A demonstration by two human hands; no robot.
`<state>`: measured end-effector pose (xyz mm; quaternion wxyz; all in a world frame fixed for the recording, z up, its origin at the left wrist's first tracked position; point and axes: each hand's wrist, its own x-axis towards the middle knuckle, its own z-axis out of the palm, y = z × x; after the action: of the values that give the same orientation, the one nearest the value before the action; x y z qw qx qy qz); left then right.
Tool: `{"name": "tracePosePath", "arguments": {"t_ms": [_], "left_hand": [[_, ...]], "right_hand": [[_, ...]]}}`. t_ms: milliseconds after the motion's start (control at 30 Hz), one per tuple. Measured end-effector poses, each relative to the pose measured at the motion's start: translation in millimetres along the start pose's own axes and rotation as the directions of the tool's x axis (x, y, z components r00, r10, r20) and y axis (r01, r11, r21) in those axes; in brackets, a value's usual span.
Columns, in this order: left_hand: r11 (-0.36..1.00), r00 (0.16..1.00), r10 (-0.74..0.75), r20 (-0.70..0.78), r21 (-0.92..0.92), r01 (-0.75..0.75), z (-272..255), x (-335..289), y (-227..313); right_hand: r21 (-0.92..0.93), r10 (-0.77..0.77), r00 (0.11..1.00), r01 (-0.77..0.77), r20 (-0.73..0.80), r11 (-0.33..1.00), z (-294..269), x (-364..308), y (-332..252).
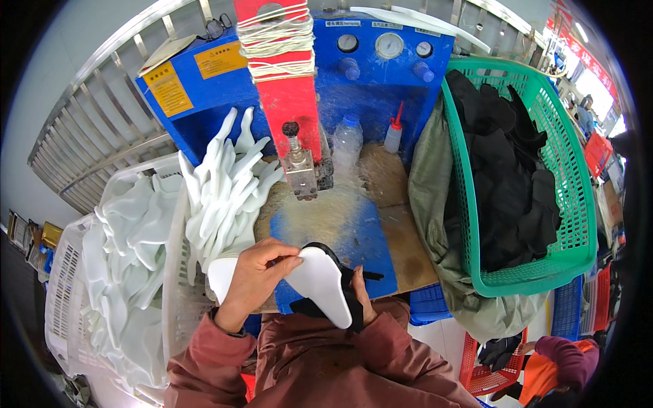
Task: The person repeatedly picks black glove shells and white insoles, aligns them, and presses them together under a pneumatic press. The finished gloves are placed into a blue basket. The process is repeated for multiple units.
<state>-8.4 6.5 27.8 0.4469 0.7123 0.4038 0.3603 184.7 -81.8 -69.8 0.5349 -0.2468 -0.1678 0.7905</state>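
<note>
My left hand pinches the rounded upper end of a smooth white curved foam pad between thumb and fingertips. Just behind that hand shows part of another white piece; whether the hand holds it too, I cannot tell. My right hand is closed on a black fabric piece, its thumb upward and the other fingers mostly hidden. The pad lies over much of the black piece, both just above my lap at the near edge of a blue mat.
A red machine arm wound with cord stands over the mat, before a blue housing with gauges. White pads are heaped left, beside a white basket. A green basket of black pieces stands right. A bottle stands behind.
</note>
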Motion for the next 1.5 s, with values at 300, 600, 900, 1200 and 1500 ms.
{"name": "tracePosePath", "arguments": {"t_ms": [300, 600, 900, 1200, 1500], "left_hand": [[0.992, 0.995, 0.036, -0.094, 0.124, -0.024, 16.2, 1.7, -18.7], [0.986, 0.988, -0.057, -0.146, 0.144, 0.078, 23.1, 4.7, -28.1], [0.907, 0.879, 0.333, -0.341, 0.37, -0.2, 57.8, -18.6, -13.4], [0.915, 0.959, 0.284, -0.022, 0.305, -0.264, 96.5, -55.8, 1.5], [0.893, 0.943, 0.275, -0.189, 0.414, -0.177, 89.3, -47.4, -11.5]], "right_hand": [[0.01, -0.026, 1.0, 0.026, -0.016, 1.0, -16.7, 8.6, 13.1], [-0.103, -0.09, 0.99, 0.079, -0.109, 0.992, -28.7, 11.8, 29.8], [-0.156, -0.253, 0.967, 0.252, 0.015, 0.955, -32.2, 11.0, 29.0], [-0.263, -0.232, 0.972, 0.215, -0.034, 0.94, -27.8, 2.9, 16.2], [-0.18, -0.259, 0.966, 0.257, 0.015, 0.949, -26.7, 1.4, 17.3]]}}
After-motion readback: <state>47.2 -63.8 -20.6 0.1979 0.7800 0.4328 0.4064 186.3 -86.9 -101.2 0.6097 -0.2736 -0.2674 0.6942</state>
